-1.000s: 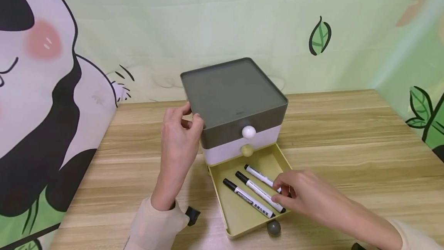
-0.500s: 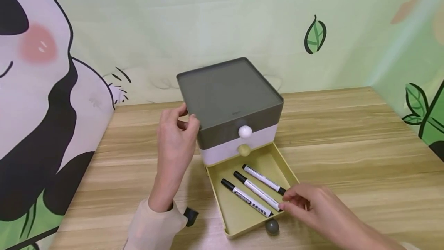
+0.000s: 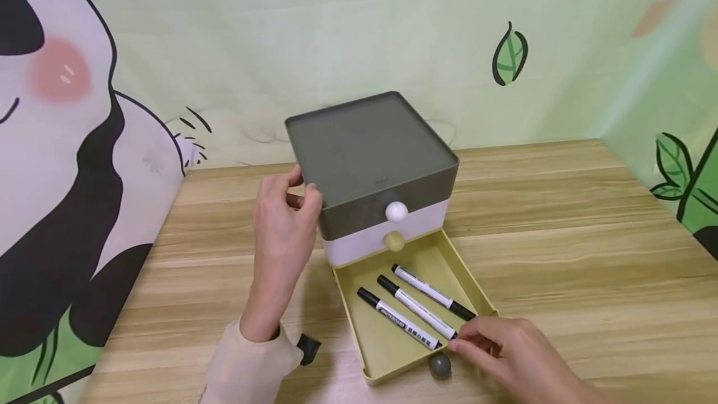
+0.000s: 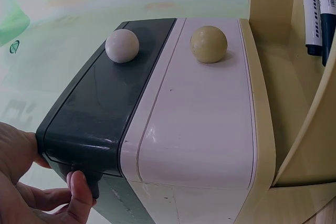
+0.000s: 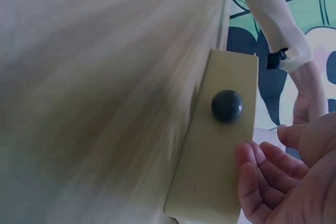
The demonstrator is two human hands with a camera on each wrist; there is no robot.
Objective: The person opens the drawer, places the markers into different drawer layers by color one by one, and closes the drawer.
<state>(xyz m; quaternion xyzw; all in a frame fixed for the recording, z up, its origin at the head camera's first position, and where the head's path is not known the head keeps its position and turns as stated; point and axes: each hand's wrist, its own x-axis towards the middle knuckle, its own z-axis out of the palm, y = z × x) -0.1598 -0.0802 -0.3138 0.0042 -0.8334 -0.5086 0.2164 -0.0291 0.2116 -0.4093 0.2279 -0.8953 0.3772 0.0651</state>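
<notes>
A small stacked drawer box [image 3: 370, 148] stands on the table, dark grey on top, white below it, yellow at the bottom. My left hand [image 3: 283, 223] grips its upper left corner. The yellow bottom drawer [image 3: 381, 345] is pulled out and holds three whiteboard markers: a left marker [image 3: 401, 318], a middle marker [image 3: 423, 310] and a right marker [image 3: 432, 290]. At the drawer's front right corner is my right hand [image 3: 516, 354], fingers loosely curled, fingertips right at the rim. The right wrist view shows the dark round knob [image 5: 227, 106] beside those fingers.
A white knob [image 3: 396, 211] and a yellow knob [image 3: 394, 240] stick out above the open drawer. The wooden table [image 3: 561, 235] reaches back to a printed cloth backdrop [image 3: 359, 30]. A black strap piece [image 3: 309, 349] hangs at the left sleeve.
My right hand has moved from the right marker toward the drawer's front right corner, uncovering that marker's end. My left hand keeps its grip on the box; the view shifted slightly.
</notes>
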